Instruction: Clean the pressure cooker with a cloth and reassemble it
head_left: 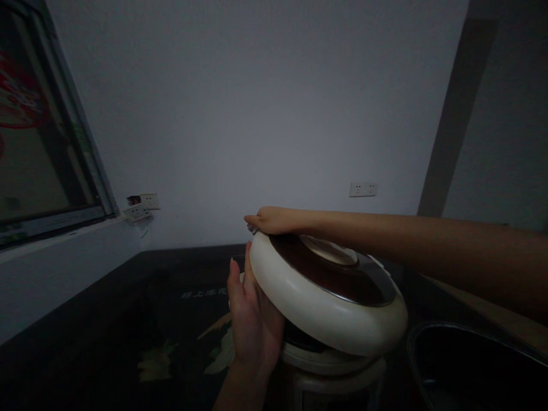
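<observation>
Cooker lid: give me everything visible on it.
The lid is round, with a thick, glossy cream rim that looks like plastic. Its top has a dark brown centre panel edged by a metallic ring. It is tilted, with the left edge raised and the right edge low, over the cream cooker body on the dark countertop. The left hand presses flat against its near-left side. The right hand curls over the far upper rim. The light is too dim to show any markings.
</observation>
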Tool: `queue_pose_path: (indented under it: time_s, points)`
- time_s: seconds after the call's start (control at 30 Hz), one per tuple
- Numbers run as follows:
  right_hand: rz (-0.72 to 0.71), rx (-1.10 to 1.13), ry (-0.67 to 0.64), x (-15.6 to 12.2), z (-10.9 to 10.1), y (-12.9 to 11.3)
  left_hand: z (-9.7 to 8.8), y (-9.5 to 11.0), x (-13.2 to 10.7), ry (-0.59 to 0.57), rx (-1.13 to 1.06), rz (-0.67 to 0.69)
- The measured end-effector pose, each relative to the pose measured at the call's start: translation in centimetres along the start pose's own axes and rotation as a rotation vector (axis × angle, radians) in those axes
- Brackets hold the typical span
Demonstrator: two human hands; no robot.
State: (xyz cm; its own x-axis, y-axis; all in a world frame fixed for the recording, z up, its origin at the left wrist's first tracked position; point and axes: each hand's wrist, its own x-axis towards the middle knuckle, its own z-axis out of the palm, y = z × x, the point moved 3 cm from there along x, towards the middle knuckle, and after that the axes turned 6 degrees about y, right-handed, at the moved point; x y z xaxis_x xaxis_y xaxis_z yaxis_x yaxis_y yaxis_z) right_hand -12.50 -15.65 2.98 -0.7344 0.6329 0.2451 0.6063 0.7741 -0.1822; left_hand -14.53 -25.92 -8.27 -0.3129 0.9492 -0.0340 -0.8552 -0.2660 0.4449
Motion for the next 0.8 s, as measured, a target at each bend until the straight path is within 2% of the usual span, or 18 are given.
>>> queue_pose_path:
  time_s: [0.07, 0.17, 0.37, 0.43, 0.57, 0.67, 0.73, 0.8]
  points:
    - [-0.043, -0.003, -0.007, -1.5, 0.1, -0.8, 0.1, 0.0, 0.0, -0.023, -0.004, -0.003]
    - [-0.128, 0.017, 0.056, -4.4, 0.2, -2.0, 0.3, -0.1, 0.1, -0.012, -0.013, -0.019]
    - [-0.393, 0.111, 0.204, -10.7, 0.9, -2.7, 0.0, -0.1, 0.0, 0.090, -0.014, -0.034]
    - [-0.414, 0.104, 0.200, -12.9, 1.3, -2.5, -0.1, -0.2, 0.0, 0.109, -0.007, -0.040]
    - [-0.437, 0.045, 0.243, -16.3, 1.8, -1.9, 0.0, -0.2, -0.2, 0.034, 0.021, -0.024]
    - [-0.379, 0.058, 0.222, -16.2, 1.8, -1.9, 0.1, -0.2, -0.3, 0.061, 0.022, -0.005]
    - [-0.326, 0.083, 0.177, -14.7, 1.5, -2.2, 0.2, -0.2, -0.2, 0.085, 0.008, -0.013]
    - [-0.273, 0.083, 0.129, -12.3, 1.1, -2.6, 0.3, -0.2, -0.1, 0.056, -0.018, -0.018]
